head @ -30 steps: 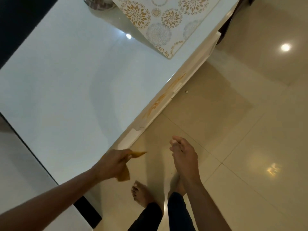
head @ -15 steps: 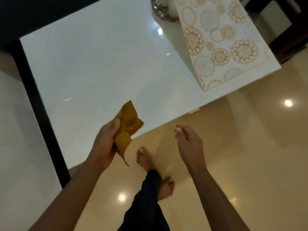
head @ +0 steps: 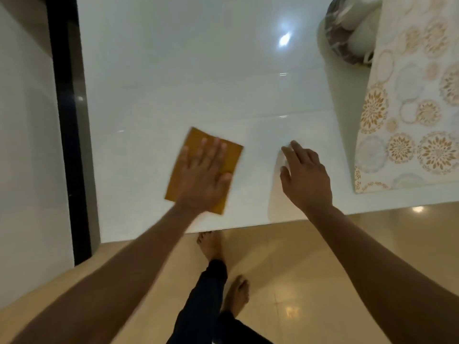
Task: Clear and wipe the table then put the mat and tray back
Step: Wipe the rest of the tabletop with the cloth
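Now left hand (head: 202,181) spread flat, pressing mustard cloth (head: 232,155) onto white tabletop (head: 173,78); right hand (head: 306,180) loosely spread, fingertips touching tabletop beside patterned mat (head: 407,135).

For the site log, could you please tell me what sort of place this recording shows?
Most likely a home dining area. A glossy white table stands on polished beige floor tiles, a floral patterned mat lies at its right end, and the person is barefoot, left hand pressing a yellow cloth flat.
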